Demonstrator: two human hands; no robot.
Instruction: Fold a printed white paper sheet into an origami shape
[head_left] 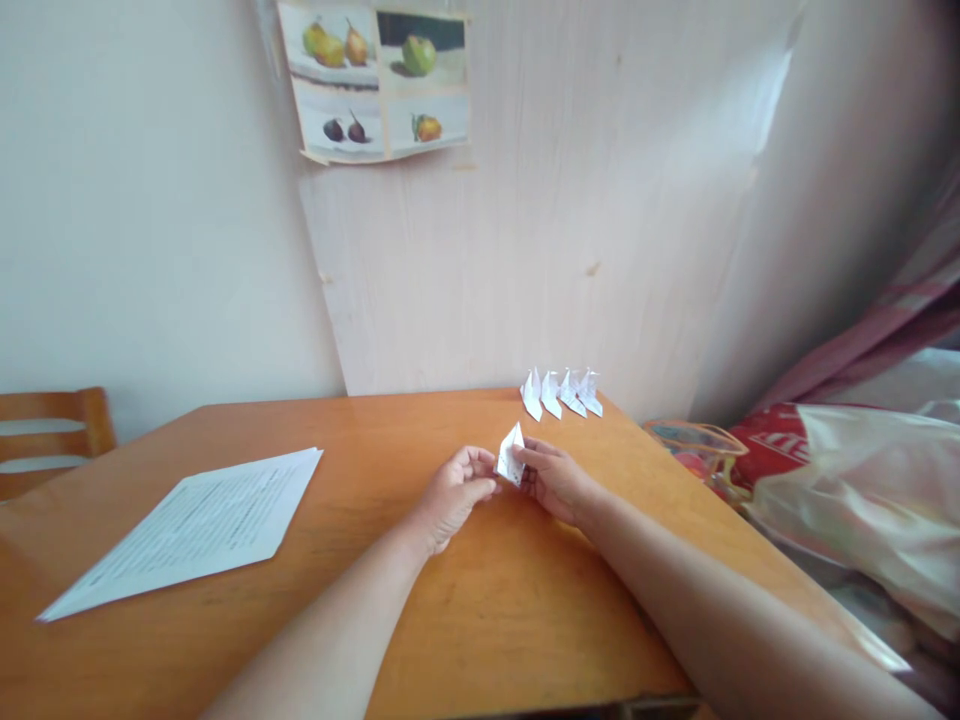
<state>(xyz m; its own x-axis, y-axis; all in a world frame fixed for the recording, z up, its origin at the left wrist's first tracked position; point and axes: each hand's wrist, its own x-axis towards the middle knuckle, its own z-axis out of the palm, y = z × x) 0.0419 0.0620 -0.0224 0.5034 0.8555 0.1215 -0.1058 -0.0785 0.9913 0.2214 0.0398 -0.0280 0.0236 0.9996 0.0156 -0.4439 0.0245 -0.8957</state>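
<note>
Two hands meet over the table (465, 620), both pinching one small folded paper (511, 455) between them. Left hand (455, 492) is curled, fingertips closed on the paper's left edge. Right hand (553, 480) grips the right edge with thumb and fingers. The paper stands pointed end up, just above the tabletop; whether its lower edge touches the wood cannot be told. Both forearms stretch across the table toward the hands.

Beyond the right hand, near the far table edge, four folded pieces (562, 392) stand in a close row. Well to the left of the left hand lies a printed sheet stack (199, 525), flat. Right of the right arm, off the table, sits a plastic bag (847, 480). Far left, a chair back (49, 435). Above the hands on the wall, a fruit poster (379, 80).
</note>
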